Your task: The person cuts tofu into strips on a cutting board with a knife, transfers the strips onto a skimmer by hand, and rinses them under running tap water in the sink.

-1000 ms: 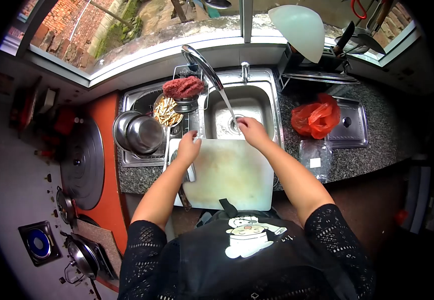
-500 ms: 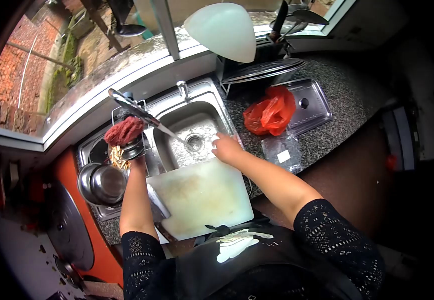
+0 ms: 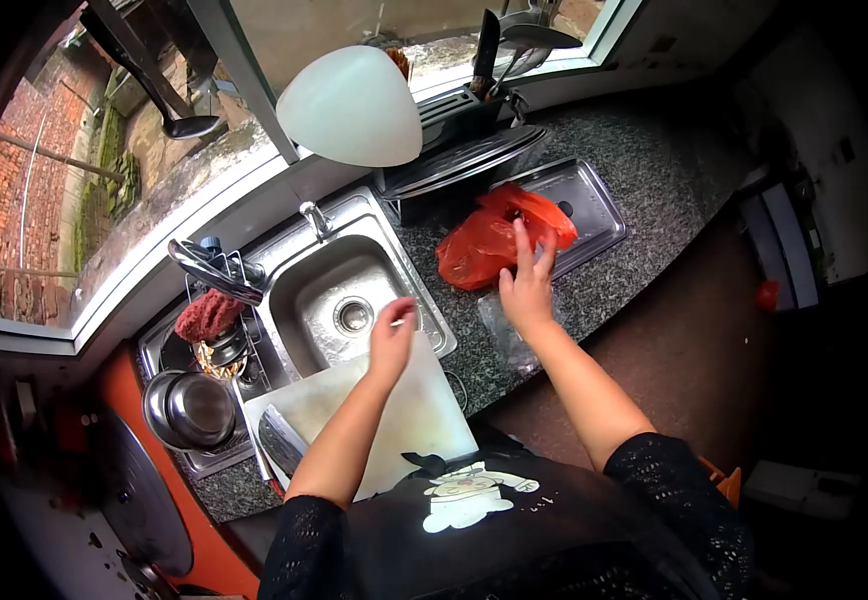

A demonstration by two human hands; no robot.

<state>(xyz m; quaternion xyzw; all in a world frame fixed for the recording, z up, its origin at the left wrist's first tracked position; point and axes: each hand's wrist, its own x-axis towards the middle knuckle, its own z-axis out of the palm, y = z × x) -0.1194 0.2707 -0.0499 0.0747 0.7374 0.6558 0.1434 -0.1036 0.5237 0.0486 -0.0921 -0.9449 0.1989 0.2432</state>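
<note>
My left hand hovers over the near edge of the sink, by the top of a white cutting board. Its fingers are loosely bent, with a gap between them and nothing plainly held. My right hand reaches over the counter with its fingers spread. They are in front of a crumpled red plastic bag; whether they touch it I cannot tell. Beneath that wrist lies a clear plastic packet. A broad blade rests along the board's left side.
Left of the sink, steel bowls and a dark red cloth sit around a wire rack. A metal tray lies beyond the bag. Behind the sink are a tap and an upright pale board.
My left hand has come right from the rack to the board's edge. My right hand has moved from the sink to the red bag, spreading its fingers. The long silvery streak over the sink is gone.
</note>
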